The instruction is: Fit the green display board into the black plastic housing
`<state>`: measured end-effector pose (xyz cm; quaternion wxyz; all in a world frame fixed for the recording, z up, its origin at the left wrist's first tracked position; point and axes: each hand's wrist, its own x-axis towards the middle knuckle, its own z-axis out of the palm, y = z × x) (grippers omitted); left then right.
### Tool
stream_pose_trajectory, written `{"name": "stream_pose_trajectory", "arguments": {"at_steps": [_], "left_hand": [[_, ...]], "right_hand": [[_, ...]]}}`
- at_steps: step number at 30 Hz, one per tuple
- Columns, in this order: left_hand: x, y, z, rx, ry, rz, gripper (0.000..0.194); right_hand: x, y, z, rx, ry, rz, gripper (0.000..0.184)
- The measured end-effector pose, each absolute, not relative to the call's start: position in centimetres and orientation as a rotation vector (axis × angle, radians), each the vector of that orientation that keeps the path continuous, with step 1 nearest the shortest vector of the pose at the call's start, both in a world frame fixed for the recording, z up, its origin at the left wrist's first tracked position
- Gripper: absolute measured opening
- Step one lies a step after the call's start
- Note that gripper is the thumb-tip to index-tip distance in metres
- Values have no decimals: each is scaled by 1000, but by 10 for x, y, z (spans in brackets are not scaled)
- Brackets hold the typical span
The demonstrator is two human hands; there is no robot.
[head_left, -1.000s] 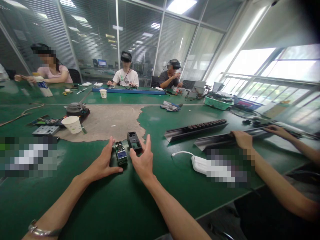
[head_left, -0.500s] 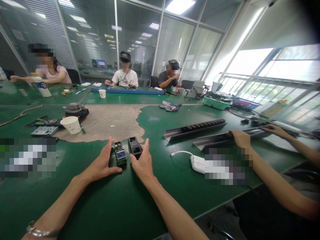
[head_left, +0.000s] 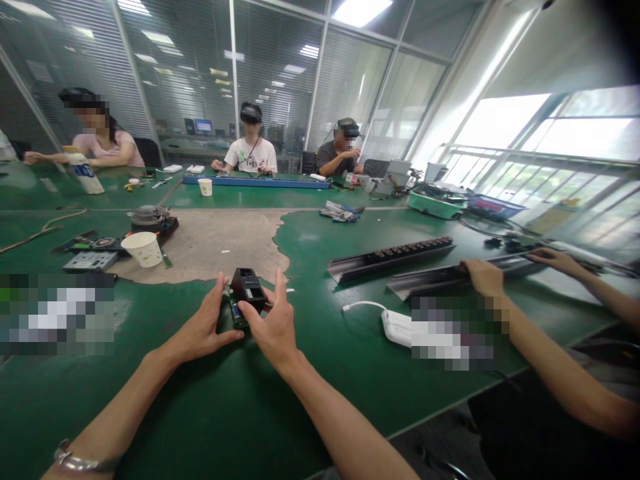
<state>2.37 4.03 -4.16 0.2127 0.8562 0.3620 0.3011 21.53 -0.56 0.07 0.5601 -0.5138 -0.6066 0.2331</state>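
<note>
My right hand (head_left: 270, 327) grips a small black plastic housing (head_left: 249, 287) by its sides and holds it just above the green mat. Directly under it sits a small green circuit module with a blue screen (head_left: 236, 313), mostly hidden by the housing. My left hand (head_left: 205, 327) rests on the mat with thumb and fingers around the module's left side, touching it.
A paper cup (head_left: 144, 249) and circuit boards (head_left: 93, 257) lie to the left. A white power adapter with cable (head_left: 395, 325) lies to the right. A co-worker's hands (head_left: 483, 277) hold long metal rails (head_left: 393, 257). Three other people sit across the table.
My right hand has closed on the black housing, lifted it and carried it left, over the green module. My left hand stays beside the module.
</note>
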Motion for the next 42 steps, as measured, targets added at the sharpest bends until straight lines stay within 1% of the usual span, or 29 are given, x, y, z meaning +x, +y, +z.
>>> {"name": "stream_pose_trajectory", "arguments": {"at_steps": [7,13,20,25,30,36,42], "left_hand": [[25,39,-39,2369,1020,834,115],[23,40,-43,2387,1023,847,112],[25,39,-40,2420,992,854,110],[24,40,-40,2445,987,845,111],[23,41,-43,2418,1012,852,114],[24,42,-44,2423,1033,840,114],[24,40,-43,2387,1061,837,116]], "right_hand": [[206,-1,-3,-1257,-1530,479,102],[204,-5,-5,-1342,-1615,405,101],[203,-11,-14,-1404,-1699,406,105],[203,-15,-24,-1425,-1714,442,113],[205,-15,-25,-1349,-1642,476,106],[205,-12,-28,-1242,-1638,564,99],[203,-14,-14,-1181,-1532,618,95]]}}
